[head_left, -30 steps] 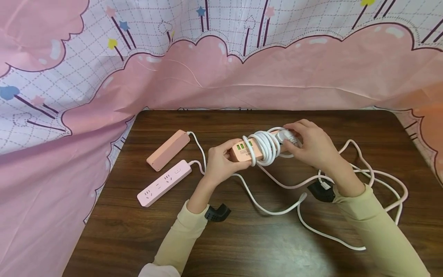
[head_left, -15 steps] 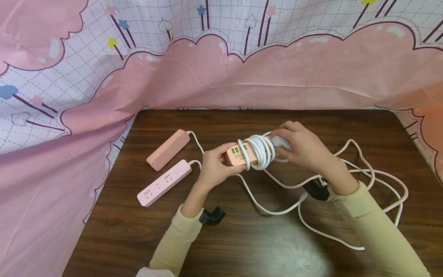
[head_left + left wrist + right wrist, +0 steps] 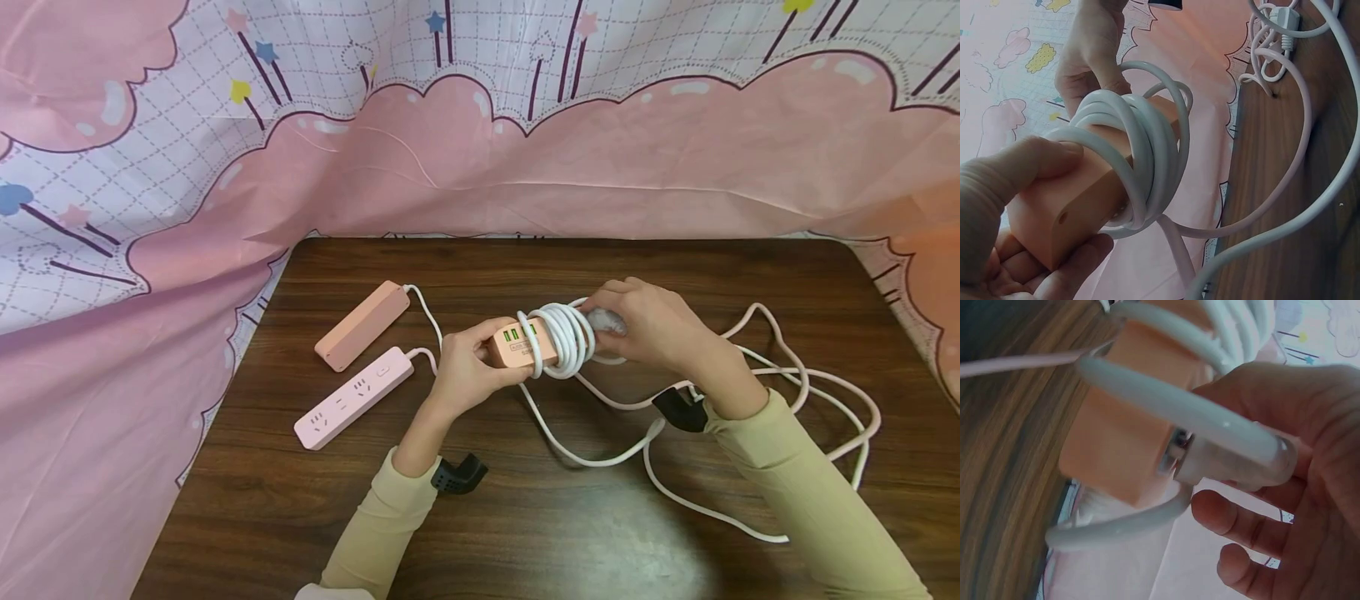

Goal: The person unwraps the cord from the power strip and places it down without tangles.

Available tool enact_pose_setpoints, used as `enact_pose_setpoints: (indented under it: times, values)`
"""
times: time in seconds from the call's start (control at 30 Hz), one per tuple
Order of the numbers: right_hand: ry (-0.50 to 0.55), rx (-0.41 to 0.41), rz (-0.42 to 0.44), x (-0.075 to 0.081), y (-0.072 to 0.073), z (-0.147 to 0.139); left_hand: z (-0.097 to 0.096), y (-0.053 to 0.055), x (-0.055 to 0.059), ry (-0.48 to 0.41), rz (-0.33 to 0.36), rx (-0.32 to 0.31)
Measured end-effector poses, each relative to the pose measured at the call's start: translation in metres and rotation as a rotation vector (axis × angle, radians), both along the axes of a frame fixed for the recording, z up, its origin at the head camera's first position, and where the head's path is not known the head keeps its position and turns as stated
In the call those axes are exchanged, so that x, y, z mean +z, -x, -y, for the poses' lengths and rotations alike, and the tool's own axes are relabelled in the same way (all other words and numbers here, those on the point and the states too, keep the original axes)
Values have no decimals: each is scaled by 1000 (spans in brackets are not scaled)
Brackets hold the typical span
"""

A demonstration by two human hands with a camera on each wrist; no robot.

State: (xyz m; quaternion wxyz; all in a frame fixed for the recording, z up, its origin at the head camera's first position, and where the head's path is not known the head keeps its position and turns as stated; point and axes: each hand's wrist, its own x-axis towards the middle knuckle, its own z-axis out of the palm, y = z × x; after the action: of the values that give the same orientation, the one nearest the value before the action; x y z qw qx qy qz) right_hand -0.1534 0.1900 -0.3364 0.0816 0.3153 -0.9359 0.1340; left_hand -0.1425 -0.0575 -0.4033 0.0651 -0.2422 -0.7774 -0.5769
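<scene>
My left hand [image 3: 467,371] grips one end of an orange power strip [image 3: 507,353], thumb and fingers on opposite sides, beside its green USB ports. Several turns of the strip's white cord [image 3: 572,340] are wound around its middle, and the strip is held up over the table. At the far end, my right hand [image 3: 651,329] pinches a pale plug [image 3: 1229,464]. In the right wrist view its metal prongs show right at the strip's face, and a loop of white cord [image 3: 1166,403] crosses over the strip beside it.
A peach power strip [image 3: 363,325] and a pink power strip [image 3: 354,398] lie at the left of the dark wooden table [image 3: 525,533]. Loose pink and white cords [image 3: 825,379] tangle at the right, partly under my right arm. A patterned pink curtain [image 3: 600,175] hangs behind.
Both hands have shifted a little left and down with the wound orange power strip. The right hand now covers more of the plug. The other two strips stay in place.
</scene>
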Motion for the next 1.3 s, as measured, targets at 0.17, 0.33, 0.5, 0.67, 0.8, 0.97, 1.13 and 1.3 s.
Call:
enact_pose_setpoints:
  times: [0.17, 0.33, 0.5, 0.67, 0.8, 0.97, 1.13, 1.3]
  values:
    - [-21, 23, -31, 0, 1, 1, 1, 0, 2, 7, -13, 18]
    - [22, 60, 73, 0, 1, 1, 3, -1, 3, 3, -15, 9]
    - [42, 82, 96, -2, 0, 1, 2, -1, 3, 15, 4, 0]
    - [39, 91, 114, 0, -1, 0, 0, -3, 7, 20, 16, -21]
    - [38, 80, 153, 1, -2, -2, -1, -12, 27, 14, 22, -55]
    - [27, 61, 173, 0, -3, -3, -3, -20, 40, 24, 40, -75]
    - [8, 57, 181, 1, -4, -3, -4, -12, 21, 27, 47, -78]
    - [-16, 51, 204, 4, -6, -4, -4, -5, 4, 12, 48, -84]
